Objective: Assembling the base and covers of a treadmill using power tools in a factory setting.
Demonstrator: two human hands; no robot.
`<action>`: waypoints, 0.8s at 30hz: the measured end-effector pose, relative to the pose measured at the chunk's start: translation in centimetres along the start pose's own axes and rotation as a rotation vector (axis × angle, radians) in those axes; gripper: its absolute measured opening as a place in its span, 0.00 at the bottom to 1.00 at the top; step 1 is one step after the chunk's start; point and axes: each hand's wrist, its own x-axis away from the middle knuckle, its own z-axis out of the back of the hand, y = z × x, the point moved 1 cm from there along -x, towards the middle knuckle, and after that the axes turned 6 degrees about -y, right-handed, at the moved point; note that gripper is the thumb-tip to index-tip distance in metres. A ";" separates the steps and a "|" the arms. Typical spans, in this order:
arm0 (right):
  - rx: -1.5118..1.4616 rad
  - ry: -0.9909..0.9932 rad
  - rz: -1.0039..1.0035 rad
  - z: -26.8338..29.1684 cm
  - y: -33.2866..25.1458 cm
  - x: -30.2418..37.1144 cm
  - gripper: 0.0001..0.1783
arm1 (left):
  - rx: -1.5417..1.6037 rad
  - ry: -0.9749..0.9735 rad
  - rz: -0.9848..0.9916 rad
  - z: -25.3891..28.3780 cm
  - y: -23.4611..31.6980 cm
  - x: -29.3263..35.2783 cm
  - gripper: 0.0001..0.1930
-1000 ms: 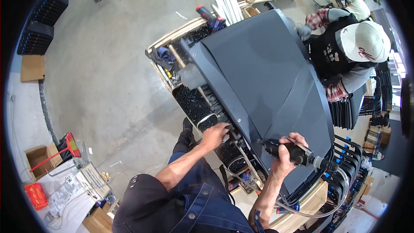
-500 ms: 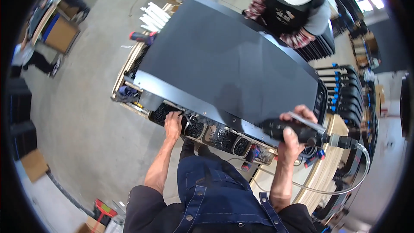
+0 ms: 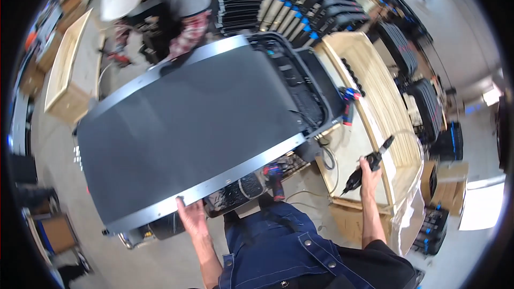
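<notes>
My right hand [image 3: 369, 174] is closed around a black air screwdriver [image 3: 356, 178], its tip pointing down and left over the wooden bench. A hose fitting shows at its upper end. My left hand [image 3: 193, 219] is at the silver rail [image 3: 235, 179] along the near edge of a large dark flat panel [image 3: 193, 123]. A finger reaches the rail beside a small dark thing [image 3: 181, 199], too small to name. The other fingertips are partly hidden by the rail. Below the rail, near my left hand, is a black bin [image 3: 230, 203] of small dark parts.
A co-worker [image 3: 166, 16] stands across the panel. A red-and-blue power tool [image 3: 274, 181] hangs at the near edge; another [image 3: 349, 106] lies by the wooden bench [image 3: 342, 152]. An open black case [image 3: 300, 85] adjoins the panel's right end. Black cases [image 3: 316, 8] stand stacked behind.
The view has swung right. My left hand has left the bin of black parts for the rail. My right hand has moved the air screwdriver off the panel's edge to over the bench.
</notes>
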 end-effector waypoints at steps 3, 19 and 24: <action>0.139 0.014 0.033 2.7 0.5 -7.1 0.14 | -0.148 0.087 -0.174 0.2 -1.2 -1.5 0.30; 0.281 -0.398 -0.203 -8.5 35.3 -25.3 0.22 | -0.236 0.291 -0.223 -1.9 -3.3 -2.9 0.23; 0.422 -0.467 -0.323 -7.4 31.4 -23.1 0.28 | -0.332 0.313 -0.289 -1.8 -2.5 -2.6 0.25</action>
